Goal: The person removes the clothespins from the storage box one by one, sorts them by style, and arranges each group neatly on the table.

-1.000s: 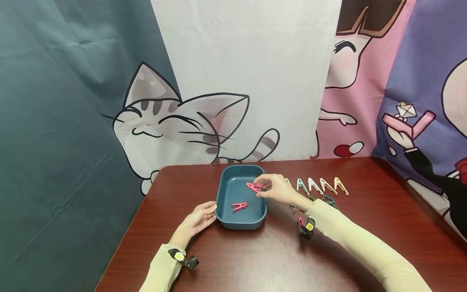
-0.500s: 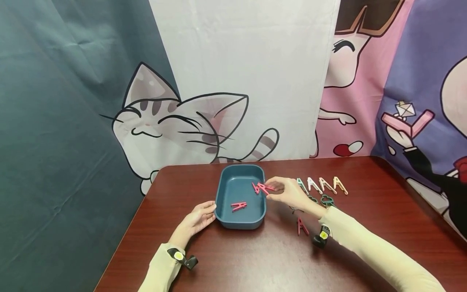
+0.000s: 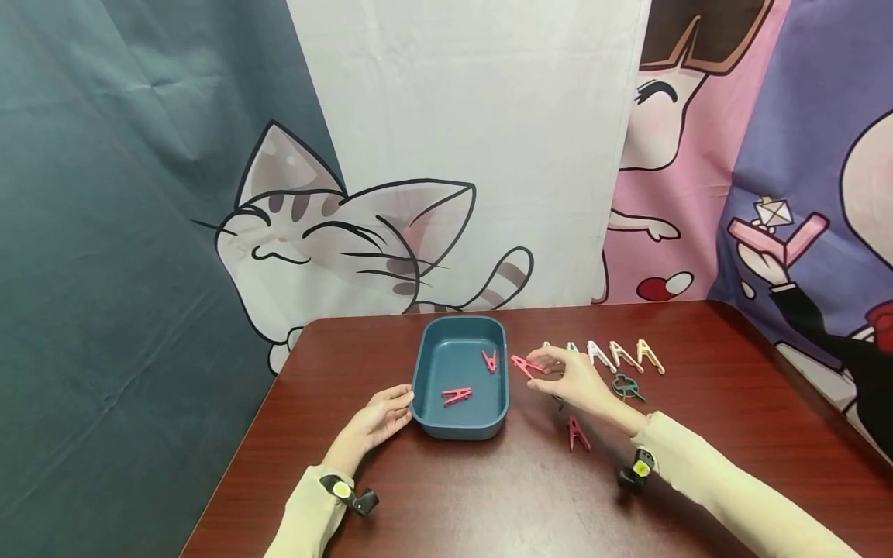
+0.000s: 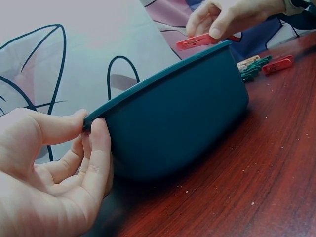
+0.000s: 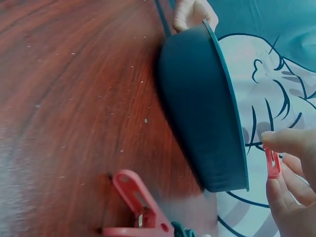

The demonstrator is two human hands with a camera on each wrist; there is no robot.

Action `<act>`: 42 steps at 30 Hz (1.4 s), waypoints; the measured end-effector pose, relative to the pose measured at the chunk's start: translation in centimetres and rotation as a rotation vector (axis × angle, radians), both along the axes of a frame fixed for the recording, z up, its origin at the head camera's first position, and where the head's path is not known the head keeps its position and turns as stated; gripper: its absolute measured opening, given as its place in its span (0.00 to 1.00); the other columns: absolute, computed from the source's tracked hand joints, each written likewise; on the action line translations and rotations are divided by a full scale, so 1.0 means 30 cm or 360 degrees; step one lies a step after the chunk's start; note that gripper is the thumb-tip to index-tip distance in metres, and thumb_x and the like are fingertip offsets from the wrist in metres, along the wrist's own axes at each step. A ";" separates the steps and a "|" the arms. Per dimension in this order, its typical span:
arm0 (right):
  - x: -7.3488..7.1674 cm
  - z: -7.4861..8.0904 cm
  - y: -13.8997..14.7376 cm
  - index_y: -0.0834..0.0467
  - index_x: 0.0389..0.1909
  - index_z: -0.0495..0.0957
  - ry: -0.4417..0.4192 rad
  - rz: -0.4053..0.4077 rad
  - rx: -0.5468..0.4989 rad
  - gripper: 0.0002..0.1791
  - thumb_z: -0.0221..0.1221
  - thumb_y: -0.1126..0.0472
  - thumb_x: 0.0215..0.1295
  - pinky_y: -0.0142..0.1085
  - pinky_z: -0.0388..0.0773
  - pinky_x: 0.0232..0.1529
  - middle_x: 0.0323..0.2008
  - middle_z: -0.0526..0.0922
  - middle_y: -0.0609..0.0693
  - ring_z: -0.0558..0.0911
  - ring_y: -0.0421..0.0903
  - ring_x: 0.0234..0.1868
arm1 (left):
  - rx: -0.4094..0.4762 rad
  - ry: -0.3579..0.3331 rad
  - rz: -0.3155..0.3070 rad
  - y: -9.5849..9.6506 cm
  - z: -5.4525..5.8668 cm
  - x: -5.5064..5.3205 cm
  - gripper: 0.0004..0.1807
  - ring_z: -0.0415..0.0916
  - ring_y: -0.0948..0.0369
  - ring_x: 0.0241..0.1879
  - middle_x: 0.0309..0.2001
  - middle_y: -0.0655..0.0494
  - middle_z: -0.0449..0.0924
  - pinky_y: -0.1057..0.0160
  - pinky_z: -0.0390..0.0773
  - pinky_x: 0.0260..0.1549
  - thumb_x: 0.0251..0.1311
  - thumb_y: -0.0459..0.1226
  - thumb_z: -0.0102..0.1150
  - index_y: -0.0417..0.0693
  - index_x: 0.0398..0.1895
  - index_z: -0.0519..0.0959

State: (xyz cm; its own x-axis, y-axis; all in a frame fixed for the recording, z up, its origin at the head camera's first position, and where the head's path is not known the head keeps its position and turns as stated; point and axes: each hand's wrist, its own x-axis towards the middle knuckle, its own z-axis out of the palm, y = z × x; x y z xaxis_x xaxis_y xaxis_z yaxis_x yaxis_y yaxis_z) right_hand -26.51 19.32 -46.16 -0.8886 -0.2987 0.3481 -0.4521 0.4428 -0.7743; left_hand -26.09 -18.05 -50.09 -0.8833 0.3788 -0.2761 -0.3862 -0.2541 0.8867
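My left hand pinches the left rim of a blue-green plastic basin between thumb and fingers. Two red clothespins lie inside: one clothespin near the front, another clothespin by the right wall. My right hand pinches a third red clothespin by its end, just outside the basin's right rim. In the right wrist view this held clothespin sits between thumb and fingertips. A further red clothespin lies on the table below my right hand.
Behind my right hand a row of clothespins holds a white one, a cream one and a yellow one, with greenish ones partly hidden. A green wire clip lies in front. A printed cloth hangs behind the table.
My right hand has moved right, from over the basin to outside its rim, carrying a red clothespin. The clothespin by the right wall now shows fully. My left hand stays at the rim.
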 end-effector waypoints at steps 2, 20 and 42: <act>0.009 -0.005 0.011 0.54 0.47 0.81 0.0037 -0.0036 0.0039 0.21 0.73 0.59 0.50 0.40 0.83 0.44 0.40 0.86 0.53 0.84 0.49 0.41 | 0.0006 0.0005 -0.0006 0.001 0.001 0.001 0.16 0.75 0.69 0.35 0.37 0.62 0.77 0.75 0.77 0.36 0.71 0.30 0.45 0.36 0.59 0.62; 0.090 -0.046 0.113 0.52 0.43 0.82 0.0075 -0.0239 0.0195 0.21 0.75 0.62 0.44 0.33 0.80 0.34 0.33 0.86 0.51 0.83 0.48 0.33 | 0.0012 0.0014 -0.0020 0.003 0.013 0.005 0.18 0.75 0.69 0.36 0.38 0.61 0.76 0.75 0.76 0.37 0.70 0.31 0.46 0.34 0.60 0.61; 0.197 -0.103 0.194 0.57 0.39 0.82 -0.0081 -0.0420 0.0225 0.21 0.76 0.59 0.43 0.27 0.80 0.33 0.32 0.85 0.48 0.81 0.34 0.31 | -0.0099 0.0054 0.0006 -0.008 0.001 0.023 0.34 0.75 0.69 0.42 0.49 0.58 0.74 0.73 0.77 0.43 0.70 0.35 0.50 0.30 0.72 0.50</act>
State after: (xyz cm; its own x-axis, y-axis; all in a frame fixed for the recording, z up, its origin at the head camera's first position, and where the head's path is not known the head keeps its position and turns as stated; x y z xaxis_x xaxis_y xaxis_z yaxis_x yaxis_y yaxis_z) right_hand -20.61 25.14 -49.26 -0.9573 -0.0974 0.2724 -0.2691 0.6450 -0.7152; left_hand -25.39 -18.28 -50.06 -0.8940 0.3584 -0.2688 -0.3546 -0.1995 0.9135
